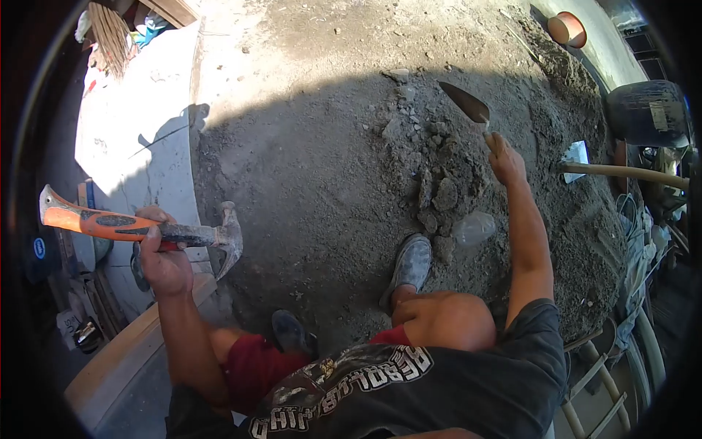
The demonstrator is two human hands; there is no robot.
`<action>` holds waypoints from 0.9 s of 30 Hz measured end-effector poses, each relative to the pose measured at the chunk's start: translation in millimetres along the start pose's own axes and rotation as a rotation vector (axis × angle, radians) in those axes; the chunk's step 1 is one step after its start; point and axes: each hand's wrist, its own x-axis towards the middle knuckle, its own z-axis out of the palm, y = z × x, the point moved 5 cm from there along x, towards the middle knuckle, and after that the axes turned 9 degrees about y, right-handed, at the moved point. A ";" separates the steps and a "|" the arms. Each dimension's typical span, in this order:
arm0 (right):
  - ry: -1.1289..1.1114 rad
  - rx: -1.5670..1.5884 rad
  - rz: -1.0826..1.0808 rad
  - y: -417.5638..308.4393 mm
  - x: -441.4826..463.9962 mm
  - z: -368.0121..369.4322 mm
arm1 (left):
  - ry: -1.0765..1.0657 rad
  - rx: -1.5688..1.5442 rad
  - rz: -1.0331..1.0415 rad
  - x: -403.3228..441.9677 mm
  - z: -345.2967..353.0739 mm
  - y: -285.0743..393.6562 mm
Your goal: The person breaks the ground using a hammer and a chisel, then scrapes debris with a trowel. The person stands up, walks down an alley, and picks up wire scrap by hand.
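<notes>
My left hand (164, 260) is closed around the orange and black handle of a claw hammer (121, 223). The hammer lies roughly level, its grey, dusty head on the right, above the edge of the white tiles. Out to the right, my right hand (506, 162) grips the handle of a pointed trowel (466, 102). The trowel's blade points up and left over the dirt. Below the blade is a heap of broken rubble (439, 172) with grey chunks. A clear plastic bottle (474, 228) lies beside the rubble, near my shoe.
White tiles (139, 132) border the dirt on the left. To the right, a wooden-handled tool (625, 170) with a metal blade rests on a soil mound (578, 241). A dark drum (647, 113) and an orange pot (567, 31) stand beyond. Bundled sticks (108, 36) lie at top left.
</notes>
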 end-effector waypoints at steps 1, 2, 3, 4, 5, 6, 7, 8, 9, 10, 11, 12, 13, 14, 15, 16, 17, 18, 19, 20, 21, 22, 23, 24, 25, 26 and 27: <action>-0.005 -0.006 -0.045 -9.0 34.9 10.1 | 0.022 0.025 0.019 -1.6 -7.0 0.0; -0.008 -0.009 -0.092 -19.3 70.4 21.2 | 0.053 0.044 0.023 -4.2 -10.5 1.1; -0.004 -0.026 -0.109 -29.7 104.9 31.6 | 0.056 0.065 0.031 -8.9 -12.6 4.0; -0.001 -0.041 -0.129 -40.6 131.2 40.3 | 0.061 0.088 0.039 -15.1 -14.6 7.3; -0.029 -0.017 -0.164 -48.6 152.2 49.5 | 0.100 0.121 0.035 -18.4 -14.3 7.7; 0.003 -0.026 -0.147 -50.8 172.8 50.7 | 0.110 0.157 0.067 -28.0 -13.5 10.0; 0.031 -0.007 -0.167 -80.1 208.2 68.8 | 0.157 0.218 0.115 -39.1 -19.0 23.3; 0.012 -0.016 -0.227 -85.2 215.9 75.0 | 0.192 0.232 0.124 -44.5 -23.1 28.4; 0.024 -0.038 -0.296 -83.6 223.2 86.2 | 0.213 0.248 0.102 -53.9 -26.5 30.5; -0.022 -0.010 -0.397 -79.0 225.0 93.4 | 0.234 0.263 0.075 -63.2 -29.9 31.9; -0.069 0.015 -0.499 -79.3 219.8 96.8 | 0.253 0.256 0.060 -71.1 -34.4 32.9; -0.112 0.056 -0.607 -95.5 200.1 80.6 | 0.289 0.263 0.053 -79.0 -39.7 33.4; -0.155 0.093 -0.712 -110.3 174.5 52.6 | 0.373 0.260 0.032 -91.8 -49.4 33.0; -0.238 0.033 -0.739 -104.1 161.8 46.4 | 0.449 0.256 0.008 -100.9 -56.0 30.7; -0.329 -0.033 -0.759 -91.2 147.0 42.9 | 0.527 0.274 0.010 -106.4 -56.0 30.3; -0.389 -0.033 -0.780 -71.7 129.1 39.1 | 0.548 0.276 -0.014 -114.0 -58.0 30.0; -0.434 -0.031 -0.804 -57.1 116.3 34.6 | 0.522 0.309 -0.021 -118.4 -59.6 29.0; -0.485 -0.050 -0.812 -51.4 103.8 21.6 | 0.497 0.342 -0.028 -123.7 -60.2 27.6; -0.498 -0.075 -0.816 -42.2 99.2 16.3 | 0.521 0.350 -0.045 -129.4 -59.5 24.7; -0.509 -0.078 -0.838 -34.8 97.8 15.2 | 0.561 0.380 -0.038 -135.7 -59.5 20.9; -0.467 -0.067 -0.822 -34.1 99.5 13.9 | 0.593 0.411 -0.025 -138.2 -60.2 17.9; -0.430 -0.056 -0.804 -34.0 102.7 15.2 | 0.609 0.415 -0.031 -140.7 -61.0 15.9; -0.345 -0.033 -0.764 -36.3 107.5 19.8 | 0.590 0.434 -0.049 -143.6 -59.6 12.6; -0.354 -0.038 -0.786 -52.5 109.1 28.0 | 0.575 0.453 -0.068 -147.1 -58.4 9.7; -0.256 0.000 -0.740 -68.4 116.7 35.9 | 0.562 0.473 -0.053 -148.7 -57.1 8.5; -0.168 0.040 -0.693 -76.7 125.4 45.9 | 0.591 0.477 -0.067 -149.6 -54.7 7.8; -0.188 0.002 -0.736 -81.3 128.4 58.1 | 0.606 0.484 -0.080 -154.1 -49.6 7.7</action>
